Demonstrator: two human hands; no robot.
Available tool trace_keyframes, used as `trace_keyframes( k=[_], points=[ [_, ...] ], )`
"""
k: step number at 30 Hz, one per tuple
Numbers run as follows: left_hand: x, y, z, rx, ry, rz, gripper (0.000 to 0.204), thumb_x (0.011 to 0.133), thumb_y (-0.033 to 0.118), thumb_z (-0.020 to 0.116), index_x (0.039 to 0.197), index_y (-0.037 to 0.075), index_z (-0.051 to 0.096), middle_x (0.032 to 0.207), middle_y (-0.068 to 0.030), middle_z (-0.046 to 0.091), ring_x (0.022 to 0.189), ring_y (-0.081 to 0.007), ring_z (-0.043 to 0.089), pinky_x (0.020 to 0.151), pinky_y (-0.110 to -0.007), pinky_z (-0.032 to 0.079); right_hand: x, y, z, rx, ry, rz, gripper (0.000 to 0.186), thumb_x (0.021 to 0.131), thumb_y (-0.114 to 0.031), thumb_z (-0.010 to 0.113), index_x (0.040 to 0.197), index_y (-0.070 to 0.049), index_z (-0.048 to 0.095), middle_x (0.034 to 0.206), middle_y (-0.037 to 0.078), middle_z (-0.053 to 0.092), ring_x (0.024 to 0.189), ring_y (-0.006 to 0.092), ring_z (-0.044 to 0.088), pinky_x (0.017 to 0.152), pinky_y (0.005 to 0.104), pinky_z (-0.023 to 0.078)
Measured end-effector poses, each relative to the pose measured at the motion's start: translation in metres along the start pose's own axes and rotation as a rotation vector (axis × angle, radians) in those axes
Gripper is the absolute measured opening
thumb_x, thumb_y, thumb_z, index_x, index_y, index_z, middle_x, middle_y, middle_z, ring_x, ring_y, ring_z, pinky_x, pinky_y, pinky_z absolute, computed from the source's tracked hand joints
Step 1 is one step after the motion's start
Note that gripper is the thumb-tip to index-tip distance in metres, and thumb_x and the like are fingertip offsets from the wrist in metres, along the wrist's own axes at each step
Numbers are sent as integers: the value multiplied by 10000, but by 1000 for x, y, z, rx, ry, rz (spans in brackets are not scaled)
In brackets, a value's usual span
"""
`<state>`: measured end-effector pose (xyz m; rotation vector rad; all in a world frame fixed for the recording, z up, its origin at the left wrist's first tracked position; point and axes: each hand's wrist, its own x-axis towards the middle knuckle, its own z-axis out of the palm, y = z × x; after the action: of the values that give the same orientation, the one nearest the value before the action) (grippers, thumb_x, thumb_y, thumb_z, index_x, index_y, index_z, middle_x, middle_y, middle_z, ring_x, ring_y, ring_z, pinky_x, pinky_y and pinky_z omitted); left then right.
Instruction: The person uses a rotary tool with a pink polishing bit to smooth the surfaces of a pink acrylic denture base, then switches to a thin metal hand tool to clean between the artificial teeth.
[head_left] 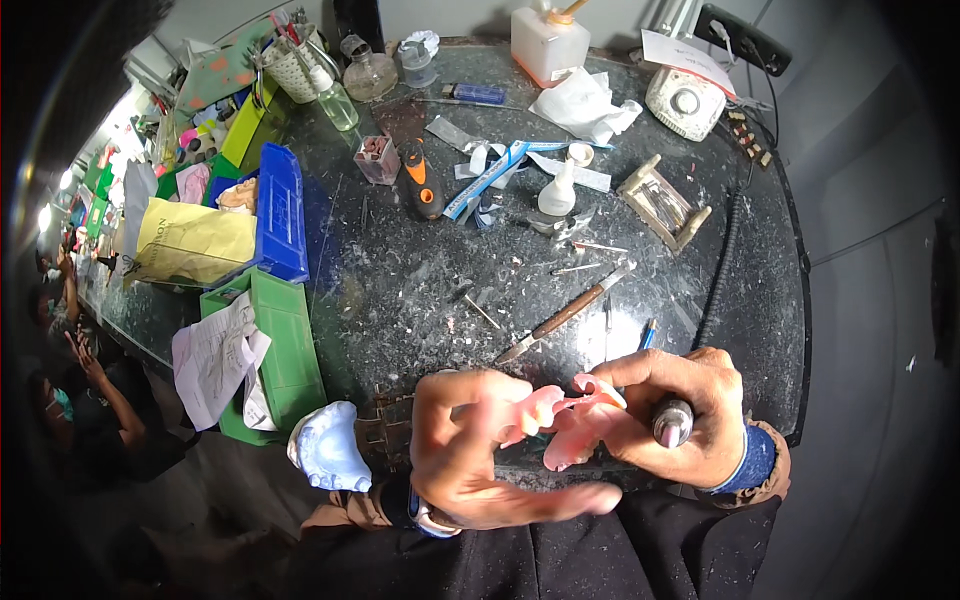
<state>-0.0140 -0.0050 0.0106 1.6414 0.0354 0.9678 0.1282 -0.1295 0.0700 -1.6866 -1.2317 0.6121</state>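
My right hand (690, 390) is closed on a pink denture piece (580, 430) and a metal handpiece (673, 422), whose tip points toward the camera. My left hand (460, 450), slightly blurred, curls its fingers beside the denture's left part (530, 410), its thumb stretched out below; whether it grips the piece is unclear. Left of that hand a light blue dental cast (330, 450) rests at the desk's front edge. A wooden-handled knife (565, 313) and a blue pencil (648, 335) lie beyond my hands.
Blue (282, 210) and green (285, 350) trays with papers stand left. Behind are paper strips (510, 165), a white bottle (557, 195), a jug (548, 50) and a control box (685, 100). A coiled cord (720, 280) runs along the right. Other people (100, 370) sit far left.
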Motion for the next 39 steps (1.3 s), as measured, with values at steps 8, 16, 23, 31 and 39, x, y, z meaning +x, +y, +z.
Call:
trace_keyframes(
  k=[8, 16, 23, 31, 39],
  points=[
    [9, 1, -6, -765, -179, -711, 759, 786, 412, 693, 1250, -74, 340, 1180, -195, 500, 913, -172, 554, 749, -279, 476, 5, 0, -19, -22, -104, -62, 435, 644, 8, 575, 1073, -42, 629, 798, 123, 674, 667, 256, 671, 622, 297, 531],
    [5, -10, -3, -885, -278, -496, 857, 711, -18, 738, 1369, 15, 190, 1350, -248, 341, 1185, -273, 475, 890, -346, 491, 5, -8, -10, -246, 176, -19, 510, 639, -489, 773, 771, -32, 590, 569, 24, 569, 465, 138, 598, 430, 245, 428],
    [4, -20, 12, -528, -136, -121, 656, 711, -82, 699, 1241, 62, 340, 1311, -243, 368, 1217, -388, 435, 986, -368, 449, -2, 7, 1, -350, -26, -99, 614, 674, -616, 680, 627, -19, 544, 393, 84, 443, 356, 268, 530, 370, 338, 429],
    [2, -22, 11, -554, -95, -117, 570, 721, -129, 647, 1181, 71, 376, 1291, -247, 379, 1215, -406, 431, 984, -377, 452, 3, 1, -2, -380, -191, -26, 535, 658, -542, 723, 769, -28, 624, 478, 83, 521, 446, 269, 580, 430, 326, 449],
    [2, -25, 11, -515, -93, -94, 576, 716, -115, 670, 1176, 75, 381, 1277, -244, 390, 1202, -408, 445, 994, -425, 436, 3, 7, 1, -370, -149, -108, 598, 772, -611, 573, 708, -19, 630, 475, 89, 526, 392, 261, 553, 369, 351, 417]
  ],
)
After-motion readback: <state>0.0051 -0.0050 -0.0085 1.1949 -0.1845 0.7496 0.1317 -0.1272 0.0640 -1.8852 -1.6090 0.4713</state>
